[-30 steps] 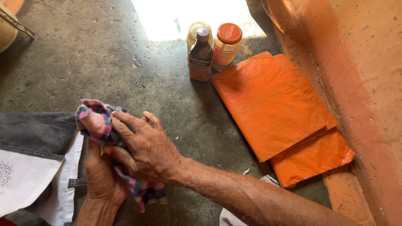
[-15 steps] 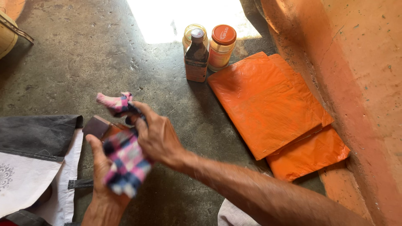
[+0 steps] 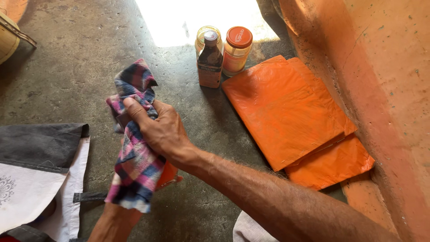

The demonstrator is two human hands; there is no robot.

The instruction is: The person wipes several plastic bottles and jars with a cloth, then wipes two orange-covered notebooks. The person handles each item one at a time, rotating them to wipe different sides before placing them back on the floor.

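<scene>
The concrete floor (image 3: 89,54) carries a stack of folded orange plastic sheets (image 3: 286,112) by the orange wall (image 3: 385,89), a grey-and-white cloth (image 3: 36,157) at the left, then a dark bottle (image 3: 209,60) and two jars (image 3: 236,49). The right hand (image 3: 163,130) presses a pink-and-blue checked rag (image 3: 134,152) with its fingers (image 3: 134,107) closed over it, wrapping a small object with an orange edge (image 3: 168,175) showing. The left hand is hidden under the rag; only its forearm (image 3: 112,224) shows. Wiping looks to be midway, the object mostly covered.
</scene>
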